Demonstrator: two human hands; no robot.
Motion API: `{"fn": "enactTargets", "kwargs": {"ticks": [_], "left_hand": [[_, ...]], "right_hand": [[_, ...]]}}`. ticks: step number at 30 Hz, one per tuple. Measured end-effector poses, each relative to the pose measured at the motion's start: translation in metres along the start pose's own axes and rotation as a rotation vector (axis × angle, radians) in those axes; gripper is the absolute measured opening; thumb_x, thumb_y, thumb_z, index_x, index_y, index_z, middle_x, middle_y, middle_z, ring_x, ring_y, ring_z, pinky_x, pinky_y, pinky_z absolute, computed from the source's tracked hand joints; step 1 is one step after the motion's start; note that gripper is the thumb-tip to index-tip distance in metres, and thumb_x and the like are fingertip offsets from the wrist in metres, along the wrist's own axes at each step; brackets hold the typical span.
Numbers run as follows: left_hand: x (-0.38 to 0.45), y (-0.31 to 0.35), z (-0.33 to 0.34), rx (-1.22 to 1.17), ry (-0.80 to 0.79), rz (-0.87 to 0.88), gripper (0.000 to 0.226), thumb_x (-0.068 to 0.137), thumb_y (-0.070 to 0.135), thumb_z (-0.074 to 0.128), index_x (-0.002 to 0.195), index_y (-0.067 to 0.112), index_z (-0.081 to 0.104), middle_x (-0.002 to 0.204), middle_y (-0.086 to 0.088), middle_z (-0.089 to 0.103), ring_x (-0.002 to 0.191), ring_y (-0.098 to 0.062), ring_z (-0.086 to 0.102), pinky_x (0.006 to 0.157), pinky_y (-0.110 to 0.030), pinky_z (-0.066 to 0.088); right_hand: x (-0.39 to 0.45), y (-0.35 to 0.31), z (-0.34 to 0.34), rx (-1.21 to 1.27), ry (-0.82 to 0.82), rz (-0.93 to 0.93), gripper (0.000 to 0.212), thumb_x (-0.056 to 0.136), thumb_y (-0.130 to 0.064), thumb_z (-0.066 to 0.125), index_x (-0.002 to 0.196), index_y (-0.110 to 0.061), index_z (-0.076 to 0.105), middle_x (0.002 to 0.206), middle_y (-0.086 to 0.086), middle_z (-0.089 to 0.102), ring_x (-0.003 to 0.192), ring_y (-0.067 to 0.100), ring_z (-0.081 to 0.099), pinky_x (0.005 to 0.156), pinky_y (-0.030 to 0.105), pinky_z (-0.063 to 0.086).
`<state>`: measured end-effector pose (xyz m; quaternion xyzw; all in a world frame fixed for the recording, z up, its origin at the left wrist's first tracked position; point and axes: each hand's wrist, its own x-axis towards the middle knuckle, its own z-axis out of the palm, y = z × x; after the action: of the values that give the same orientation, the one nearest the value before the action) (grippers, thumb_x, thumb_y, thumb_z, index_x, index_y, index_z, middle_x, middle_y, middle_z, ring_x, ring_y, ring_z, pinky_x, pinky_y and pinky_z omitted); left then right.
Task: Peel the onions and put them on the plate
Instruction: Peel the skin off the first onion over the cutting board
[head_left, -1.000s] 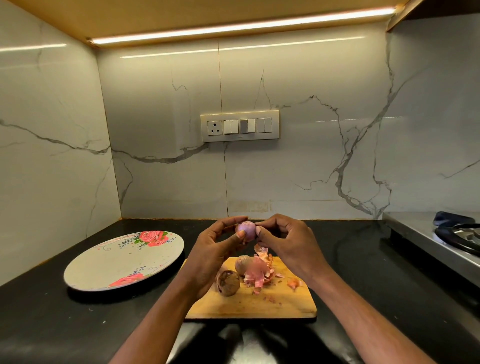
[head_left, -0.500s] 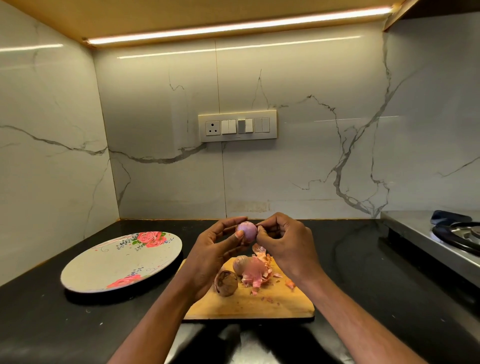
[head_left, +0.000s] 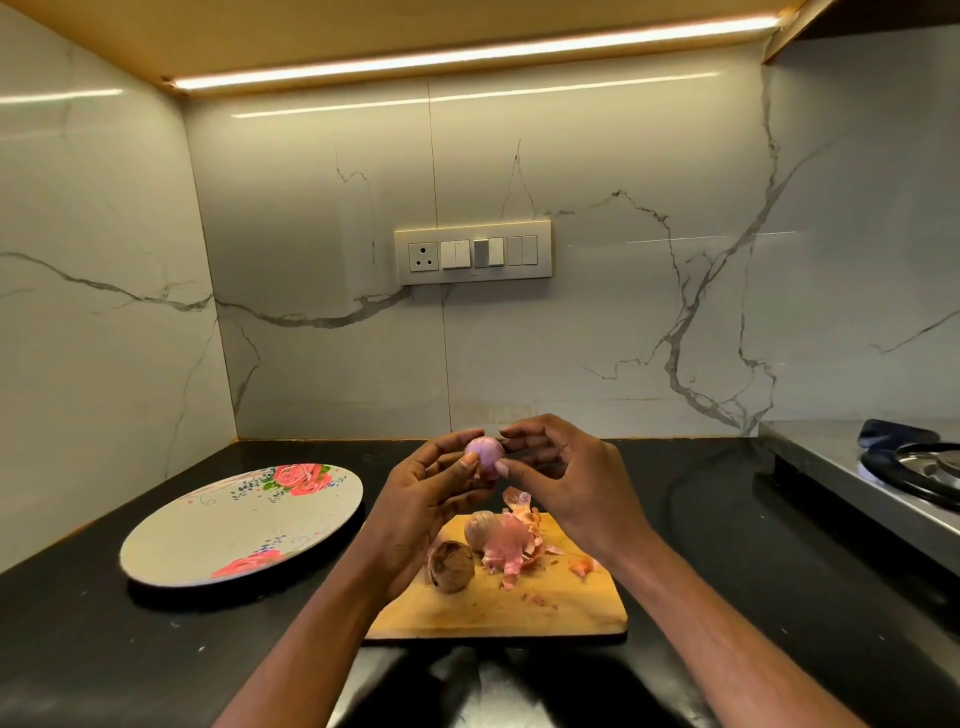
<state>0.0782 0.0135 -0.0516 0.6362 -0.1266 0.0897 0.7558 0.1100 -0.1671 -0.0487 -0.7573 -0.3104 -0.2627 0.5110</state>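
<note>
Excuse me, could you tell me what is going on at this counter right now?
A person is peeling small onions by hand. The left hand holds a peeled purple onion above the cutting board, while the right hand touches it with thumb and fingertips. On the board lie two unpeeled onions and a pile of pink skins. The flowered plate to the left has no onion on it yet.

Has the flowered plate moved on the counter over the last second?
No. The plate lies in the same spot left of the cutting board, below the wall corner; only the camera shifted slightly.
</note>
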Motion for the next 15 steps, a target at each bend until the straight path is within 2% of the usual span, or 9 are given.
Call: {"fn": "enactTargets", "kwargs": {"ticks": [6, 15], "left_hand": [[0.0012, -0.0001, -0.0012, 0.001, 0.003, -0.024, 0.028, 0.097, 0.011, 0.056, 0.123, 0.018, 0.065, 0.114, -0.008, 0.073, 0.106, -0.028, 0.070, 0.086, -0.033, 0.057], [0.0005, 0.0015, -0.0010, 0.003, 0.019, -0.019, 0.028, 0.097, 0.009, 0.056, 0.121, 0.019, 0.066, 0.111, -0.005, 0.074, 0.106, -0.027, 0.071, 0.085, -0.032, 0.058]], "right_hand": [[0.0009, 0.0016, -0.0011, 0.028, 0.022, 0.014, 0.030, 0.081, -0.027, 0.081, 0.109, -0.023, 0.070, 0.098, -0.014, 0.074, 0.090, -0.005, 0.069, 0.078, 0.014, 0.056], [0.0005, 0.0020, 0.0004, 0.010, 0.058, -0.024, 0.022, 0.083, -0.024, 0.080, 0.103, -0.019, 0.073, 0.093, -0.011, 0.075, 0.087, -0.002, 0.070, 0.076, 0.015, 0.057]]}}
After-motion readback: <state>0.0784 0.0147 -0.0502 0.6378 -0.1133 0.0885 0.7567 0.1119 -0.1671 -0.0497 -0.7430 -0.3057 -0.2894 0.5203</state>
